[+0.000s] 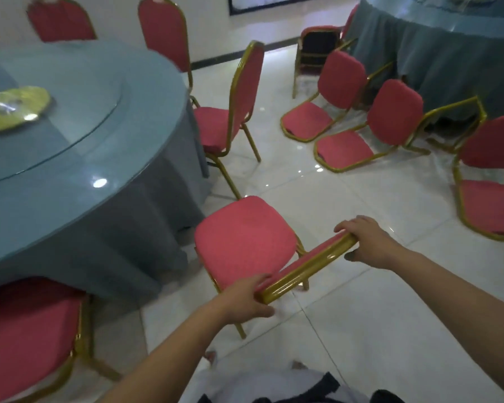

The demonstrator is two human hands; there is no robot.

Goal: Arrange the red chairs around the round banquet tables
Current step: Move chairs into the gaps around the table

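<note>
A red chair (242, 239) with a gold frame stands just right of the near round table (79, 199), which has a blue-grey cloth. My left hand (245, 298) grips the left end of its backrest top, and my right hand (364, 242) grips the right end. Its seat faces the table, close to the cloth. Another red chair (236, 97) is tucked in beyond it, and a third (26, 335) stands at the lower left. Two more chair backs (163, 27) show behind the table.
Three red chairs (390, 123) lie tipped over on the white tile floor beside a second clothed table (437, 45) at the upper right. A dark-backed chair (317, 50) stands near the wall. A glass turntable with a yellow-green plate (15, 107) tops the near table.
</note>
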